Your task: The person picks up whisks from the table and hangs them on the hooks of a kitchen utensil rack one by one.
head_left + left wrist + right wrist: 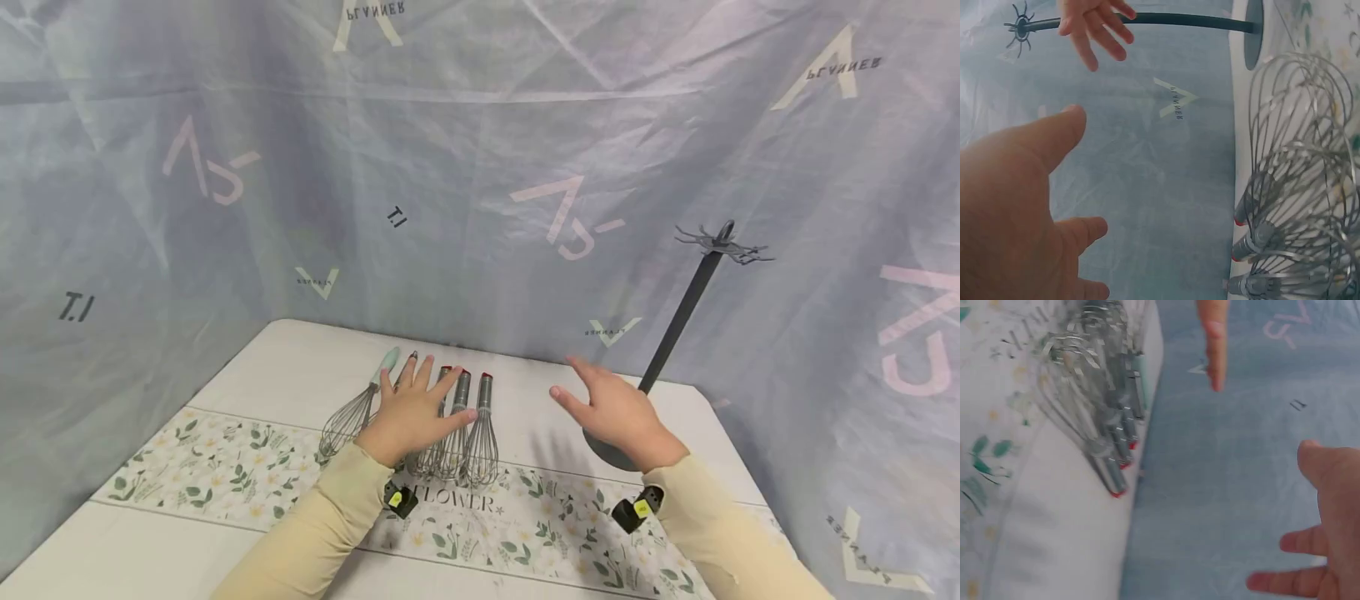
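Note:
Several wire whisks lie side by side on the table. One has a mint-green handle; the rightmost whisk has a grey handle with a red end. My left hand is over the whisks with its fingers spread, holding nothing, and hides part of them. To the right my right hand hovers with fingers extended, in front of a dark stand with a round base and a ring of hooks on top. In the left wrist view, the wire loops of the whisks fill the right side.
A white table carries a floral runner strip printed with lettering. Grey-blue cloth hangs behind and at both sides. The stand's round base rests on the table's right part.

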Demonstrator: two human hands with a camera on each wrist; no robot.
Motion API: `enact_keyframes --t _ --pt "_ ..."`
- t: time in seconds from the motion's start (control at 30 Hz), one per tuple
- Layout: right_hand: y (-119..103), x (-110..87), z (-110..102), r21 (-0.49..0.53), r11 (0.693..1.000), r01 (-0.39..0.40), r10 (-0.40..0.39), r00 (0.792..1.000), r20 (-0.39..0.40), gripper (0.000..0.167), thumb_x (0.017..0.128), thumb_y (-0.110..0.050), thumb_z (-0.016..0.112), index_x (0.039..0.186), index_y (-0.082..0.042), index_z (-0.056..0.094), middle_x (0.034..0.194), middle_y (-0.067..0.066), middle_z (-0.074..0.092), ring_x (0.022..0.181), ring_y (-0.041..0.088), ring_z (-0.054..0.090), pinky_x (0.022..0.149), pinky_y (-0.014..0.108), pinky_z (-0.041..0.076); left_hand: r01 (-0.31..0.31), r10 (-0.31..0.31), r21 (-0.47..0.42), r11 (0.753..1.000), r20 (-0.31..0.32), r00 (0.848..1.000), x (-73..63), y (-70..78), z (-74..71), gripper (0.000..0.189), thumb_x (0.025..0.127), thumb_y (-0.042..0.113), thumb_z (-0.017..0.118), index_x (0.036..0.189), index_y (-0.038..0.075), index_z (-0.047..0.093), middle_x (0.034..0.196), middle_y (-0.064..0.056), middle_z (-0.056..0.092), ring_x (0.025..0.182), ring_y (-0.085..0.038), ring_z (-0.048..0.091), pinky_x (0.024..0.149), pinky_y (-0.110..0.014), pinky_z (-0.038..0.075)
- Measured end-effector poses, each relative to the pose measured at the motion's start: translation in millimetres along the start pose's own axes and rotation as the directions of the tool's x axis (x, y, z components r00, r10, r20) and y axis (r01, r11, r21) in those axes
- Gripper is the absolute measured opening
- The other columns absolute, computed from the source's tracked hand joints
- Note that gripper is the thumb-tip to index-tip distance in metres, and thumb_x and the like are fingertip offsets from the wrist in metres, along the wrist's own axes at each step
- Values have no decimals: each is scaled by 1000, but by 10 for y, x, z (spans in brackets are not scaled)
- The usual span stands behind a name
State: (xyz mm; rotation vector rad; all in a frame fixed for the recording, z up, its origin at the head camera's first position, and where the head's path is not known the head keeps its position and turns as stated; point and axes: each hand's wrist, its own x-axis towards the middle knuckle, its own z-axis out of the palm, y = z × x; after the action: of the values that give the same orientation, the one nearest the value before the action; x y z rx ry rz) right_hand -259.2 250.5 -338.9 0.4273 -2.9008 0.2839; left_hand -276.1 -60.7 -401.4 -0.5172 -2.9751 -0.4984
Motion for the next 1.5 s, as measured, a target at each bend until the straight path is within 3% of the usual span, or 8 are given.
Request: enact_keyframes --t 0.37,0.53,0.67,0.73,0.87,1.03,1.2,1.5 --pt "48 139 -837 25 991 134 -120 947 -297 45 105 -42 51 139 -12 60 112 11 74 89 31 72 72 54 55 -30 26 -75 997 -47 999 -49 -3 88 84 93 77 43 160 29 32 166 -19 19 152 -47 5 111 -76 -3" --pt "53 179 -1307 -29 977 212 -195 825 -530 32 101 -25 60 128 -10 68 99 10 77 75 28 73 68 44 55 -32 27 -80 996 -61 998 -67 -21 112 82 93 74 47 160 30 33 164 -20 23 151 -48 8 111 -76 -1" --pt "127 242 -1622 -50 973 225 -198 702 -685 28 97 -18 63 121 -8 73 91 10 77 72 -6 61 69 16 45 -32 26 -81 996 -73 997 -73 -49 134 79 94 71 50 159 29 34 163 -21 25 151 -49 11 110 -77 0" --pt "180 276 -1769 -44 977 207 -174 673 -718 28 98 -19 61 121 -8 74 93 11 76 74 -19 49 71 8 36 -28 21 -82 996 -80 997 -75 -64 133 78 95 70 51 159 29 35 163 -21 26 150 -49 13 110 -78 2" --pt "318 342 -2018 21 994 110 -63 702 -710 36 101 -27 57 130 -10 70 109 14 74 92 -13 57 78 7 33 -23 16 -90 996 -79 997 -78 -80 112 78 95 70 50 159 29 34 163 -21 26 150 -49 15 110 -78 2" --pt "514 407 -2158 98 992 -77 119 812 -571 51 104 -40 47 148 -16 54 138 15 62 122 38 59 101 43 48 -21 12 -111 994 -82 997 -81 -94 96 78 95 69 51 159 27 35 163 -22 26 150 -48 14 110 -78 2" --pt "675 464 -2123 107 970 -218 242 904 -352 67 104 -51 38 160 -15 31 155 19 44 134 49 44 100 68 37 -12 2 -124 992 -81 997 -93 -126 111 78 95 69 52 159 29 34 163 -22 26 150 -49 14 109 -79 3" --pt "696 495 -1948 134 949 -285 314 886 -340 62 106 -45 39 155 -7 40 133 31 56 122 51 45 93 65 40 -4 -12 -146 989 -107 994 -75 -214 54 75 96 62 56 158 24 37 162 -25 26 148 -52 16 108 -80 4"
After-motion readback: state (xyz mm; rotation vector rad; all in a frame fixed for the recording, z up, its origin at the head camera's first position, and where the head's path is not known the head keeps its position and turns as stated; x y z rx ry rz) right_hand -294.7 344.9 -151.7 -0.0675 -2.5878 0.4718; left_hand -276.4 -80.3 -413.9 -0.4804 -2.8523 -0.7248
